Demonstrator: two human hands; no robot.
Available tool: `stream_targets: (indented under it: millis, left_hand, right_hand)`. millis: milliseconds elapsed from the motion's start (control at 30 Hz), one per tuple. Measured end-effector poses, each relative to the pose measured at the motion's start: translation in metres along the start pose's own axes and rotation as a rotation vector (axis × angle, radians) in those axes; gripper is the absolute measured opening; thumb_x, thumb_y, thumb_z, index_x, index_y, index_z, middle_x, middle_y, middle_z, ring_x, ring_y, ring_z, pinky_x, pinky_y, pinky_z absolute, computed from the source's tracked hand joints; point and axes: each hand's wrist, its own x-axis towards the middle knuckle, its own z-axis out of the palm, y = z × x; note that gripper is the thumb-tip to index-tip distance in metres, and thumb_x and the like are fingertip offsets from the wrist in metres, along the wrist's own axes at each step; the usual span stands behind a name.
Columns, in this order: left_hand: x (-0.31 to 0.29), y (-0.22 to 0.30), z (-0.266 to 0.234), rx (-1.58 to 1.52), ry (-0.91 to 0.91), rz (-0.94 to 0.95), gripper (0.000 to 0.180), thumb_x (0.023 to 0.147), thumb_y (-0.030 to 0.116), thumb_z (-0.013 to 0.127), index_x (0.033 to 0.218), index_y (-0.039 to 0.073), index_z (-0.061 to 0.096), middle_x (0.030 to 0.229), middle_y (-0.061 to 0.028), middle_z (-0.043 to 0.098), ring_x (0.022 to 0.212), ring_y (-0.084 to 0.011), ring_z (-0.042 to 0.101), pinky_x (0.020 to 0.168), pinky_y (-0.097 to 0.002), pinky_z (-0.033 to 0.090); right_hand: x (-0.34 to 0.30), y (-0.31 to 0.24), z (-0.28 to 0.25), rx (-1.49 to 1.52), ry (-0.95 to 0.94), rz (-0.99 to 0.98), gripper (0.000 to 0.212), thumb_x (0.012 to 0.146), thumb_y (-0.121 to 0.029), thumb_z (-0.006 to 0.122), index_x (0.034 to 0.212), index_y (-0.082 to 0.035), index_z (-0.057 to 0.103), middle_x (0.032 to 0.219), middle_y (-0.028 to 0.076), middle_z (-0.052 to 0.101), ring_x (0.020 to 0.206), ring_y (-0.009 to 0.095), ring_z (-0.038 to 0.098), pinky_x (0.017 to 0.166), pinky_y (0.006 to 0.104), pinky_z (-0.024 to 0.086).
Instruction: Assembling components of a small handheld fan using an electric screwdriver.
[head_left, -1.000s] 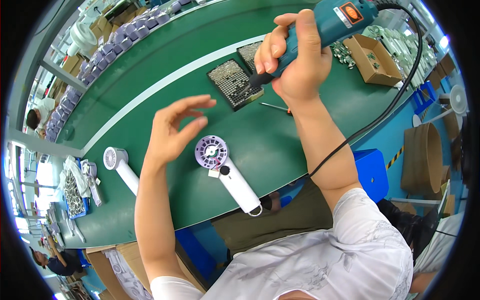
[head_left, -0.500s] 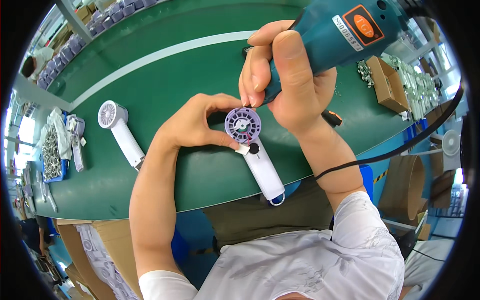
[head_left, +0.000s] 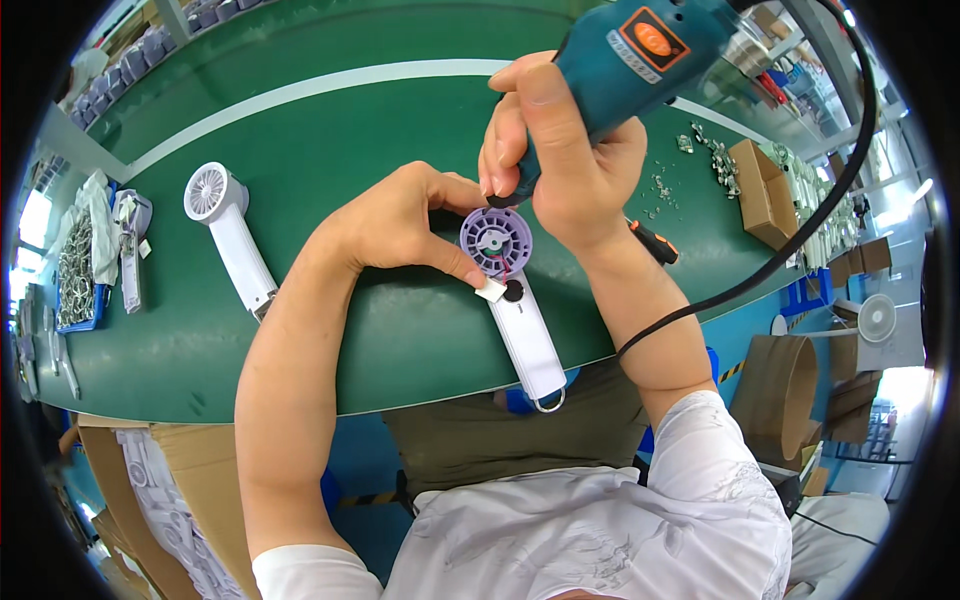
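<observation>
A handheld fan (head_left: 528, 335) with a white handle and a round purple head lies in front of me, its handle pointing toward me. The head's inside shows a pale hub, slots and thin red and dark wires. My left hand (head_left: 405, 225) is closed around the left side of the head, and its thumb presses by a small white piece (head_left: 491, 290) at the neck. In my right hand (head_left: 570, 150) is a teal electric screwdriver (head_left: 625, 70), tilted, its nose down at the far rim of the head. My right fingers hide part of the nose; the bit is not clearly visible.
Another white handheld fan (head_left: 235, 240) lies to the left. Beyond it stands a blue tray (head_left: 85, 265) of metal parts. On the right are an orange-and-black screwdriver (head_left: 653, 242), loose small parts (head_left: 715, 165) and a cardboard box (head_left: 765, 195). The tool's black cord (head_left: 790, 245) loops past my right forearm.
The whole view has shifted a little, bringing more of the right side into sight. Both hands keep their grips, and the screwdriver nose stays at the fan head's far rim.
</observation>
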Motion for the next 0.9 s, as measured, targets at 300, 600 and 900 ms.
stream_targets:
  millis: [300, 600, 900]
  left_hand:
    - [0.0023, -0.0045, -0.0001, -0.004, 0.023, 0.005, 0.043, 0.062, 0.009, 0.092, 0.098, -0.003, 0.072, 0.088, -0.0055, 0.073, 0.081, -0.0126, 0.063, 0.081, -0.0285, 0.049]
    - [-0.0001, -0.0071, -0.0008, 0.001, 0.036, -0.006, 0.043, 0.061, 0.010, 0.093, 0.096, -0.003, 0.072, 0.088, -0.0059, 0.073, 0.081, -0.0130, 0.063, 0.080, -0.0290, 0.049]
    - [0.0005, -0.0026, 0.0005, 0.014, 0.037, -0.035, 0.041, 0.062, 0.011, 0.093, 0.094, -0.004, 0.072, 0.084, -0.0049, 0.071, 0.080, -0.0121, 0.062, 0.079, -0.0284, 0.049]
  right_hand:
    - [-0.0002, 0.0034, -0.0006, -0.066, -0.048, -0.006, 0.018, 0.092, -0.015, 0.074, 0.088, 0.000, 0.064, 0.057, 0.000, 0.058, 0.044, 0.005, 0.053, 0.042, 0.0209, 0.039]
    - [-0.0002, 0.0076, 0.0005, -0.115, -0.061, 0.005, 0.020, 0.092, -0.017, 0.075, 0.085, -0.001, 0.064, 0.054, -0.001, 0.057, 0.044, 0.005, 0.054, 0.042, 0.0214, 0.039]
    - [0.0014, 0.0001, 0.0000, -0.057, -0.060, 0.063, 0.023, 0.094, -0.018, 0.073, 0.082, -0.001, 0.064, 0.055, -0.001, 0.057, 0.044, 0.006, 0.053, 0.042, 0.0219, 0.039]
